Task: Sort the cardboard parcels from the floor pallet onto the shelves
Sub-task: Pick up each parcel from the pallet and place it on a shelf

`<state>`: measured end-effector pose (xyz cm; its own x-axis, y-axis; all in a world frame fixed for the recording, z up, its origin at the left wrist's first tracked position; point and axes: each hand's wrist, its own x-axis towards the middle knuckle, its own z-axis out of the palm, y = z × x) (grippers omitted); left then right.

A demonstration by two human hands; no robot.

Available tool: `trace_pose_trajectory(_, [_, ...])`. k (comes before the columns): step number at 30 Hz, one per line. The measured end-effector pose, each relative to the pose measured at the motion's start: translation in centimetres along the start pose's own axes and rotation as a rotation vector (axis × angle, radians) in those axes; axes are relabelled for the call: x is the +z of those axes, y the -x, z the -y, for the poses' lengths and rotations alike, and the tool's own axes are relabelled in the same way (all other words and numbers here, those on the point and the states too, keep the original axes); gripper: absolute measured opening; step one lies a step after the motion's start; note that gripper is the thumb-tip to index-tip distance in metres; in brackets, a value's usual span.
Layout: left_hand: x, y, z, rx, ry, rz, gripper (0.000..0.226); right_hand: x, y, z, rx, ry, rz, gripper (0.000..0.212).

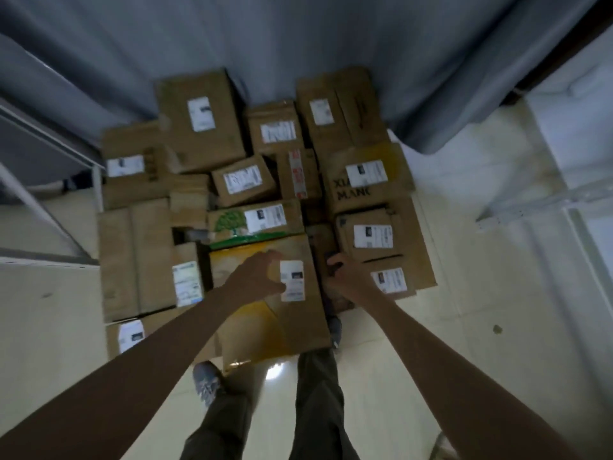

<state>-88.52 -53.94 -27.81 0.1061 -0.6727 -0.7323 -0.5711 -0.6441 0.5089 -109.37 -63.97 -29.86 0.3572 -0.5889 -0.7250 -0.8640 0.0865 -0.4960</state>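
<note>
While both bare arms reach down from the lower corners of the frame, the left hand [262,272] lies over the top of a large parcel [265,313] at lower centre, fingers curled loosely above its white label [292,280]; whether they actually grip the cardboard cannot be told through the blur. At the parcel's right edge, the right hand [343,272] has its fingers bent around something small and dark, too blurred to identify. Around this parcel, many more cardboard parcels [199,121] crowd the middle of the frame on the pale floor [49,327], most carrying white labels. A grey curtain [298,34] hangs across the top, and a white shelf frame [544,200] shows at the right edge.
</note>
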Motion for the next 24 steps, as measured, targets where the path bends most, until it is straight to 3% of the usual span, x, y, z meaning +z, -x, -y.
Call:
trace_pose_trajectory(4, [-7.2,7.1,3.6,-0.011,0.008,-0.091,0.076,0.6,2.1,9.6,-0.145,0.11,0.128,0.05])
trace_pose_trajectory(11, [-16.1,21.3,10.0,-0.146,0.035,-0.445,0.073,5.2,7.1,29.5,-0.485,0.346,0.205,0.045])
trace_pose_trajectory(18, [-21.1,39.3,20.6,-0.29,0.052,-0.756,0.077,17.3,18.4,46.4,-0.845,0.572,0.264,0.049])
trace_pose_trajectory(24, [-22.7,54.2,31.9,-0.426,0.074,-0.956,0.075,29.4,29.2,55.9,-1.057,0.639,0.311,0.053])
